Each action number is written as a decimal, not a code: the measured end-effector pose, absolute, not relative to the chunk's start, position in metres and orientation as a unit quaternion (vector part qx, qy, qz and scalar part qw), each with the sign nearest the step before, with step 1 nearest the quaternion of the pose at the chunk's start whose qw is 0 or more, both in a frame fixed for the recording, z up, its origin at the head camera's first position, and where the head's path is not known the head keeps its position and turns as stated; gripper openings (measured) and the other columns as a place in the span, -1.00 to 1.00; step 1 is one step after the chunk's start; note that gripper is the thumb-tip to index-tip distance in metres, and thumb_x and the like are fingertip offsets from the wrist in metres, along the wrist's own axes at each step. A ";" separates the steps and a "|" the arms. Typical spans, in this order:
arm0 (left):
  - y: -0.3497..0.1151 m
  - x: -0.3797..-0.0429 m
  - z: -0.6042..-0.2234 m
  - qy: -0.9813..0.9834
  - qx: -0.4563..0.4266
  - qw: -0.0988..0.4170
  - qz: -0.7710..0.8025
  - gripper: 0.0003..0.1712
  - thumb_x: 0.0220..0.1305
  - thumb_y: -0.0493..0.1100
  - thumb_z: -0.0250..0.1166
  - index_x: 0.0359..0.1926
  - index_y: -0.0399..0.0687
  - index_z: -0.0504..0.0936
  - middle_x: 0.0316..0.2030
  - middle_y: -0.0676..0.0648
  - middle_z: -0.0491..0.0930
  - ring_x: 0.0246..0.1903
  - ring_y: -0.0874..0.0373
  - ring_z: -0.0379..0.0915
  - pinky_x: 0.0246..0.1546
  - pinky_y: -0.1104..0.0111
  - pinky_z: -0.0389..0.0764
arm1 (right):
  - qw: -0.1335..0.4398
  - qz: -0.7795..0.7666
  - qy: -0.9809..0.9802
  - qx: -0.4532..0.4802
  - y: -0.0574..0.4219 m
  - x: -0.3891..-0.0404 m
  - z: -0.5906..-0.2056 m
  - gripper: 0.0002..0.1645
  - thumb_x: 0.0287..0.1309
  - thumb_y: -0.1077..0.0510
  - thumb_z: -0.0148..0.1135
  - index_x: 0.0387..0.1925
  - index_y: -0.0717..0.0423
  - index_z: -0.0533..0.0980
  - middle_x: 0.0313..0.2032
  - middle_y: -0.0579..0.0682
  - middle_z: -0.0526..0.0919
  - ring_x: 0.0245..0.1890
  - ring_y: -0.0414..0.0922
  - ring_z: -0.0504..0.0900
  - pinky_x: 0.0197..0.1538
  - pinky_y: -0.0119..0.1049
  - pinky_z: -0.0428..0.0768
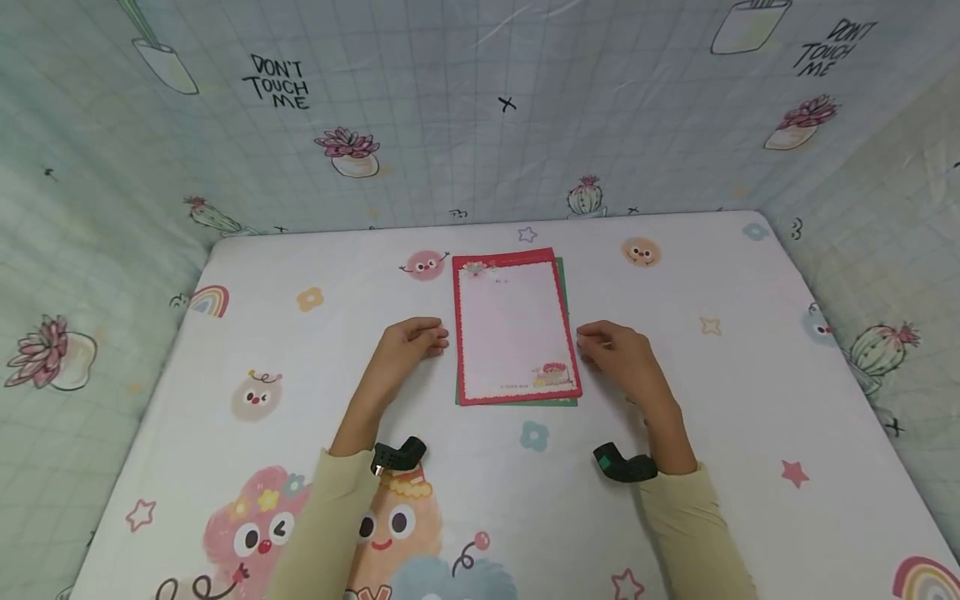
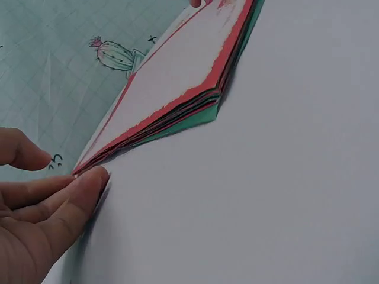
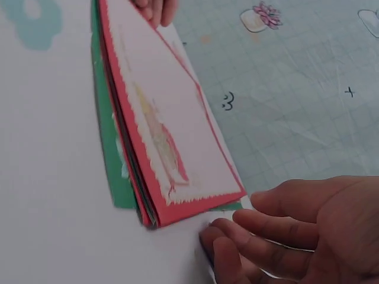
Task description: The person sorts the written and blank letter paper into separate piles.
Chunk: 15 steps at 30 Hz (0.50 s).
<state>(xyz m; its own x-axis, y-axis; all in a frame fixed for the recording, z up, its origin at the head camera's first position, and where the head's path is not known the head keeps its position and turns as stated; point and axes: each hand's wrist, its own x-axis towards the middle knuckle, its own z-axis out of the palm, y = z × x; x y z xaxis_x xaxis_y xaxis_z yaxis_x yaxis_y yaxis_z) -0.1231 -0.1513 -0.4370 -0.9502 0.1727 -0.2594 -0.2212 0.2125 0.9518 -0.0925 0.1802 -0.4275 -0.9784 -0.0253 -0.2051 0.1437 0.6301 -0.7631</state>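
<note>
A stack of paper sheets (image 1: 513, 329) lies on the white tabletop, the top one pale with a red scalloped border and small drawings at two corners. A green sheet (image 1: 564, 279) sticks out from under it along the right and bottom sides. My left hand (image 1: 408, 350) is just left of the stack, its fingers loosely bent. In the left wrist view that hand's fingertips (image 2: 98, 177) come right up to the stack's corner. On the other side my right hand (image 1: 618, 354) is beside the right edge, fingers relaxed and holding nothing. Layered red and dark edges (image 3: 127, 154) show in the right wrist view.
A black wrist camera (image 1: 400, 455) sits on the left wrist and another black camera (image 1: 624, 463) on the right. The tabletop (image 1: 480, 467) carries printed cartoon figures, stars and flowers. Patterned cloth (image 1: 450, 108) hangs behind it and along both sides.
</note>
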 end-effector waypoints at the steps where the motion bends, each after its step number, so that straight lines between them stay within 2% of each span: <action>1: -0.150 -0.123 -0.437 0.762 -0.020 0.157 0.628 -0.58 0.55 -0.28 0.08 0.27 -0.50 0.45 0.10 -0.40 0.60 0.05 -0.17 0.61 0.10 0.27 0.65 | 0.099 -0.433 0.895 0.038 0.179 -0.093 -0.428 -0.58 0.47 0.07 0.15 0.18 0.24 0.57 -0.10 0.17 0.72 -0.21 -0.01 0.72 -0.12 -0.28 0.64; 7: -0.138 -0.124 -0.438 0.767 -0.032 0.154 0.623 -0.61 0.53 -0.28 0.11 0.24 -0.47 0.50 0.04 -0.38 0.63 -0.04 -0.09 0.63 0.04 0.33 0.68 | 0.102 -0.433 0.894 0.049 0.173 -0.096 -0.432 -0.58 0.47 0.06 0.15 0.17 0.24 0.58 -0.08 0.17 0.72 -0.18 0.00 0.71 -0.06 -0.17 0.69; 15: -0.127 -0.122 -0.441 0.790 -0.033 0.134 0.598 -0.64 0.50 -0.26 0.18 0.19 -0.37 0.59 -0.04 -0.30 0.65 -0.13 -0.04 0.64 0.00 0.31 0.71 | 0.089 -0.436 0.893 0.069 0.166 -0.098 -0.431 -0.59 0.45 0.09 0.18 0.18 0.23 0.58 -0.07 0.19 0.70 -0.17 0.04 0.70 -0.08 -0.17 0.69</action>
<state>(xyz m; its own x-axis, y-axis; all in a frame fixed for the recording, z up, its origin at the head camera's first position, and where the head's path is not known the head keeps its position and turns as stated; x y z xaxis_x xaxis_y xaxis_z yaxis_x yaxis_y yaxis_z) -0.1225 -0.1265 -0.4414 -0.9620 0.1074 -0.2511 -0.2126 0.2827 0.9354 -0.0983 0.1658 -0.4314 -0.9748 0.0450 -0.2184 0.1999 0.6097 -0.7670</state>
